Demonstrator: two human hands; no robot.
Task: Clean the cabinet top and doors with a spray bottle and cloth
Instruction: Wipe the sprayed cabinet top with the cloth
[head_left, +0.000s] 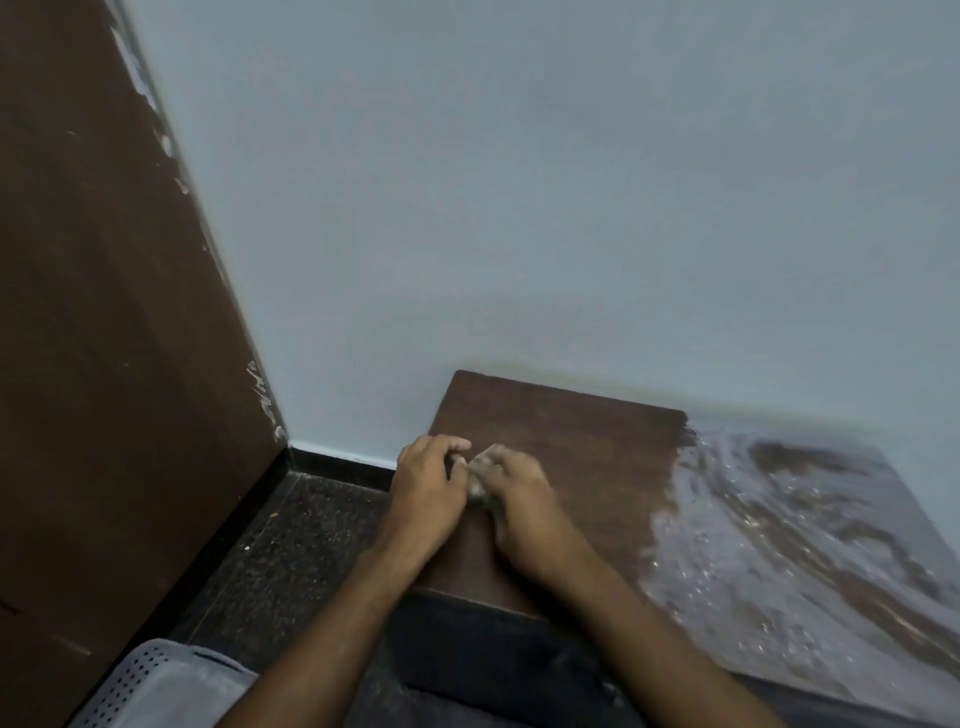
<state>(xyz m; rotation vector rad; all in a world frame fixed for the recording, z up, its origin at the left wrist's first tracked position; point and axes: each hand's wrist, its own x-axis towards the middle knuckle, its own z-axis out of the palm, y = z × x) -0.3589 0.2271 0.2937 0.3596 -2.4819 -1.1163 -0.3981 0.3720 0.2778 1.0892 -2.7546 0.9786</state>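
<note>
Both hands bunched together on the cabinet top (566, 441): left hand (426, 488) and right hand (514, 499) fingers curled around a mostly hidden pale cloth (479, 486), blurred

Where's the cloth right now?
The cloth is bunched between the left hand and right hand, over the wiped left part of the cabinet top, near its left edge in the head view.

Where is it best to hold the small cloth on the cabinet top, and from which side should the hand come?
The cloth is bunched into a small wad between the left hand and right hand, so it has no clear edge. Probably best: close the fingers over the whole wad from above, palm down, ready to press it onto the cabinet top.
</note>
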